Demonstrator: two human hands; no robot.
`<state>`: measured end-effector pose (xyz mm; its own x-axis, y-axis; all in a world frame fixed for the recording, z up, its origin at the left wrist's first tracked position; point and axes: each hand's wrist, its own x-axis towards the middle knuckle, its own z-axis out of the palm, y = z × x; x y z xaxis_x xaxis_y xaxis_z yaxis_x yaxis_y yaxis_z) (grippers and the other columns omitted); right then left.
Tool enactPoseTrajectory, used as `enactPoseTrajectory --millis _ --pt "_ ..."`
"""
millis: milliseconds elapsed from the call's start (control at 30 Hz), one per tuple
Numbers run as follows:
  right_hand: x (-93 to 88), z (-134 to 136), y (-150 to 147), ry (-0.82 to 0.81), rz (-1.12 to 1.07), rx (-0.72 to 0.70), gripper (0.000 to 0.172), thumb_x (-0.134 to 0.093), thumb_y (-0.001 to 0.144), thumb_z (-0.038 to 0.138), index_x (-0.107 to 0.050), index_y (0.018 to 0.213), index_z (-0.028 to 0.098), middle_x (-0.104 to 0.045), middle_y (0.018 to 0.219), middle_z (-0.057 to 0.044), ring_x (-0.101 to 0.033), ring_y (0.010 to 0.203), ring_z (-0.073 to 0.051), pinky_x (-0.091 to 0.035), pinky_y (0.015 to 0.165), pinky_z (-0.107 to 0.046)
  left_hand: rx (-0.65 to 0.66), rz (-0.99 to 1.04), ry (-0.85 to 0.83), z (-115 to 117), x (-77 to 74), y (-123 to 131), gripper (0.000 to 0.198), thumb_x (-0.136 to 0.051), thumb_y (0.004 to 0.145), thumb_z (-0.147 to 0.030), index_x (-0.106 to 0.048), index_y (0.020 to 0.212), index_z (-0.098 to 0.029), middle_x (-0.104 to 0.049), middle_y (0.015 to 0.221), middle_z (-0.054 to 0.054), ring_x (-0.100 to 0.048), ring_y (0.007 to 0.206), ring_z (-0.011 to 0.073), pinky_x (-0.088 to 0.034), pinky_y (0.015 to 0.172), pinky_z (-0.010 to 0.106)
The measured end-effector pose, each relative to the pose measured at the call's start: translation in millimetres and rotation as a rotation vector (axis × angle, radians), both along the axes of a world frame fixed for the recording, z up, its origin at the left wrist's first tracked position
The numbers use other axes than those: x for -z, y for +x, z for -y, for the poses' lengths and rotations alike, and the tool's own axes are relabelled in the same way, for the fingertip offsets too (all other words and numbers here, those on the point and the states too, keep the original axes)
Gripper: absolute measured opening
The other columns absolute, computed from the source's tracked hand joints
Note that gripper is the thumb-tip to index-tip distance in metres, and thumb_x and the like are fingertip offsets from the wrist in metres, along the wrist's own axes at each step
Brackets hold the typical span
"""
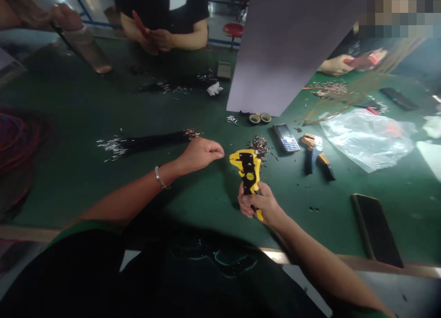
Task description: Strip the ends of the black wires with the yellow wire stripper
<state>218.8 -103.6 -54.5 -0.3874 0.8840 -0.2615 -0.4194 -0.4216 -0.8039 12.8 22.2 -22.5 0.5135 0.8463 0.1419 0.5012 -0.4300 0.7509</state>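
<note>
My right hand (260,202) is wrapped round the handles of a yellow-and-black wire stripper (248,168), its jaws pointing left. Just left of those jaws, my left hand (203,155) is closed in a pinch, apart from the tool. Whatever its fingertips hold, if anything, is too small to make out. Beside and behind the left hand lies a bundle of black wires (155,140) with silvery ends on the left and coppery ends on the right. A heap of small dark and coppery bits (259,145) sits behind the stripper's head.
Right of the heap lie a keypad phone (286,138) and blue-and-orange pliers (314,155). A smartphone (377,230) rests near the front edge, and a plastic bag (372,136) farther back. Tape rolls (260,119) stand before a grey upright panel (275,47). Co-workers' hands (161,40) are across the table.
</note>
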Motion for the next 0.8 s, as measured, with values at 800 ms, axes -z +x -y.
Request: enactPoseTrajectory --millis 800 --pt "-3.6 -10 9 0.126 -0.061 0.069 0.022 -0.064 0.062 0.010 -0.061 0.083 0.015 -0.058 0.065 0.001 -0.050 0.049 -0.012 -0.043 0.047 -0.029 -0.139 0.149 -0.122 8 -9.8 -2 0.015 -0.060 0.077 -0.024 -0.070 0.074 -0.014 -0.060 0.054 -0.002 -0.049 0.048 0.0073 -0.038 0.050 0.021"
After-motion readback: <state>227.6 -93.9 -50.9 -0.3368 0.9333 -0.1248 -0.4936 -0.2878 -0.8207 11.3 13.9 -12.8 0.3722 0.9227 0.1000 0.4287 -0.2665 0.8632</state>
